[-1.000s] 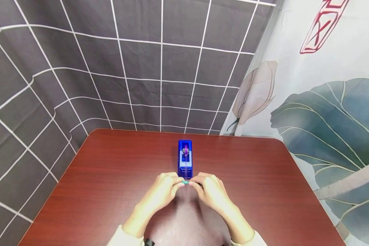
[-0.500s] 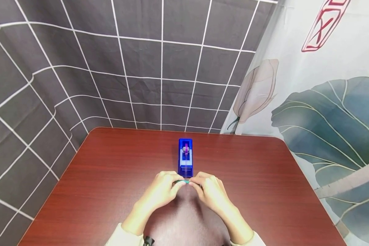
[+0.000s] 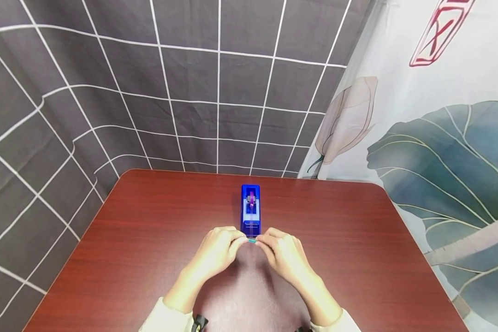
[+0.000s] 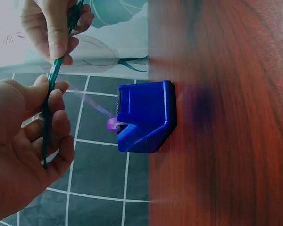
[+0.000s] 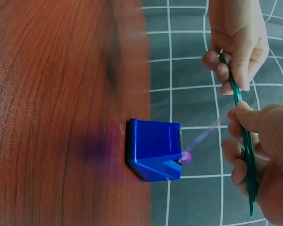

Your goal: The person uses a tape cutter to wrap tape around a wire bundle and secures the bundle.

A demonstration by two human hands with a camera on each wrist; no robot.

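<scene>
Both hands meet just in front of a blue tape dispenser (image 3: 251,226). My left hand (image 3: 217,251) pinches a thin green strip (image 4: 53,75) between thumb and fingers. From the other side, my right hand (image 3: 284,253) pinches the same strip, their fingertips a short gap apart. In the wrist views its ends run back along both palms. A length of clear purplish tape (image 5: 203,139) stretches from the dispenser's purple roll (image 5: 186,157) toward the strip between the hands. Where it meets the strip is partly hidden by fingers.
The dispenser stands on a reddish-brown wooden table (image 3: 157,216). Behind the table hangs a dark grey curtain (image 3: 191,78) with a white grid. On the right hangs a white curtain (image 3: 402,101) with leaf patterns.
The left thumb and finger parted slightly half a second ago, showing more of the green strip, and are together again now. The whole head view has shifted a little upward.
</scene>
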